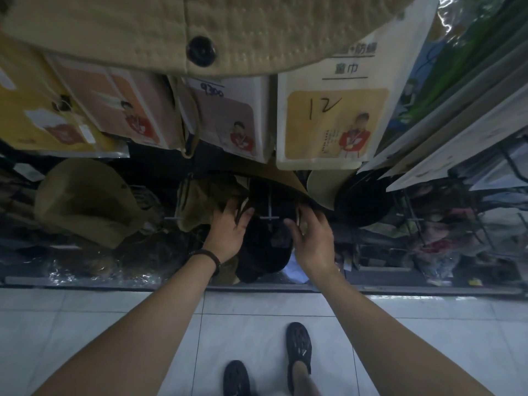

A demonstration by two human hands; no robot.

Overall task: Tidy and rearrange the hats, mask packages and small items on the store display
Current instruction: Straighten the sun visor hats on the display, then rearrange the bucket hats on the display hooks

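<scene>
We view the scene from one wide-angle head camera, aimed forward and steeply down. Our left hand (pixel 228 232) and right hand (pixel 313 238) sit mid-frame on outstretched arms; the display (pixel 85 282) lies beyond them, the tiled floor (pixel 100 324) nearer the lens.

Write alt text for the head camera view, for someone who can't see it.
The person's left hand and right hand reach into a dim, low rack on either side of a black hat; their grip is unclear. A khaki hat sits left of it, and a package hand-marked 12 hangs above among others. White floor tiles and black shoes show below.
</scene>
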